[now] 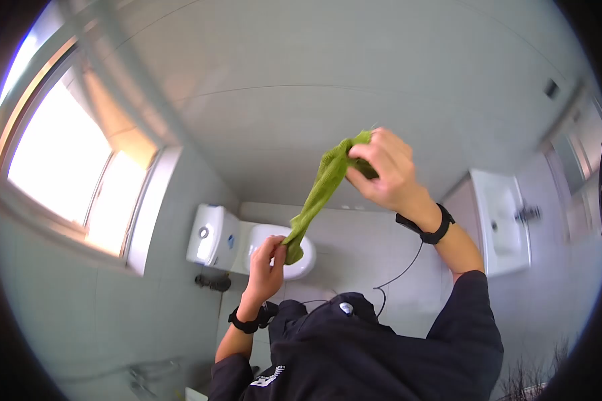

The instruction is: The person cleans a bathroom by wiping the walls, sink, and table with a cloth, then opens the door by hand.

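Observation:
A green cloth [320, 185] is stretched slantwise in the air between my two hands. My right hand [389, 172] pinches its upper end, with a bunched part hanging by the fingers. Lower and to the left, my left hand [267, 269] grips the other end, and a short corner droops past the fingertips. Behind the cloth and my left hand is the white toilet [304, 262], partly covered by them. Each wrist wears a black band.
A white box-shaped unit [209, 234] stands by the toilet on the left. On the right is a white washbasin [502, 224] with a tap [528, 214]. A bright window [67, 160] opens in the left wall. A thin black cable [400, 273] hangs near my right side.

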A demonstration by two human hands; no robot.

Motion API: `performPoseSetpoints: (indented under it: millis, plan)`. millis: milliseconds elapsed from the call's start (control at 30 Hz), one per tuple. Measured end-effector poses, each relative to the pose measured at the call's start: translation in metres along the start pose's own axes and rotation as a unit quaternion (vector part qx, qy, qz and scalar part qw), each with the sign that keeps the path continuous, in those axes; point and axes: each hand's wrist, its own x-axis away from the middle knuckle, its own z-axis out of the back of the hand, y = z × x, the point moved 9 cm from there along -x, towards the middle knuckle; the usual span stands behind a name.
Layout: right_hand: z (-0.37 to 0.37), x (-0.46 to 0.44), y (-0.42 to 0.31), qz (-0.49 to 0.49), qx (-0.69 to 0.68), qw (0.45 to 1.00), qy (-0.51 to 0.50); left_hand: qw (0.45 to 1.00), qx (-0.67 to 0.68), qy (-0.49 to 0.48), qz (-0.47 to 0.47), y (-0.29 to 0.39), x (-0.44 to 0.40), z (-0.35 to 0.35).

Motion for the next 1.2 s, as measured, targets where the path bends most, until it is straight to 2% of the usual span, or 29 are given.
performPoseSetpoints:
  millis: [67, 100, 133, 233, 333, 367, 400, 433, 500, 633, 733, 800, 867, 1000, 1067, 1167, 1200]
  plan:
    - [-0.031, 0.037, 0.026, -0.032, -0.001, 0.999, -0.043, 1.0, 0.003, -0.011, 0.01, -0.043, -0.031, 0.007]
    - [-0.043, 0.053, 0.046, -0.07, -0.001, 0.996, -0.058, 0.999, 0.036, 0.013, -0.01, -0.053, -0.053, 0.011]
    - [-0.056, 0.071, 0.07, -0.124, -0.01, 0.989, -0.085, 0.999, 0.031, -0.002, 0.008, -0.081, -0.073, 0.016]
    - [-0.047, 0.099, 0.113, -0.288, -0.063, 0.944, -0.149, 0.996, -0.02, -0.056, -0.071, -0.068, -0.133, 0.022]
    - [-0.034, 0.126, 0.107, -0.427, -0.077, 0.878, -0.201, 0.979, -0.026, -0.129, -0.156, -0.044, -0.16, 0.031]
    - [-0.031, 0.133, 0.1, -0.469, -0.059, 0.862, -0.185, 0.971, -0.026, -0.156, -0.177, -0.039, -0.165, 0.032]
    - [0.009, 0.128, 0.072, -0.465, -0.034, 0.87, -0.161, 0.96, -0.032, -0.178, -0.213, 0.001, -0.149, 0.028]
    - [0.025, 0.139, 0.057, -0.474, -0.02, 0.868, -0.148, 0.957, -0.059, -0.219, -0.182, 0.004, -0.142, 0.02]
    - [0.042, 0.155, 0.03, -0.481, 0.008, 0.866, -0.139, 0.943, -0.062, -0.276, -0.175, 0.005, -0.132, 0.001]
    - [0.056, 0.182, -0.011, -0.546, 0.039, 0.815, -0.192, 0.926, -0.043, -0.347, -0.144, -0.016, -0.112, -0.033]
    - [0.056, 0.202, -0.026, -0.642, -0.015, 0.741, -0.195, 0.923, -0.057, -0.364, -0.115, -0.04, -0.102, -0.041]
    - [0.057, 0.203, -0.03, -0.63, -0.011, 0.749, -0.207, 0.916, -0.09, -0.373, -0.117, -0.05, -0.094, -0.042]
    - [0.065, 0.211, -0.034, -0.633, -0.009, 0.747, -0.204, 0.916, -0.103, -0.377, -0.085, -0.066, -0.085, -0.039]
    - [0.095, 0.238, -0.037, -0.619, -0.032, 0.775, -0.124, 0.918, -0.173, -0.354, -0.047, -0.056, -0.064, -0.048]
    - [0.113, 0.246, -0.032, -0.598, -0.048, 0.795, -0.085, 0.932, -0.158, -0.317, -0.082, -0.037, -0.061, -0.059]
    - [0.149, 0.263, -0.022, -0.614, -0.057, 0.777, -0.123, 0.945, -0.138, -0.239, -0.174, -0.002, -0.057, -0.09]
    - [0.163, 0.276, -0.016, -0.605, -0.022, 0.778, -0.168, 0.952, -0.138, -0.233, -0.144, 0.0, -0.056, -0.105]
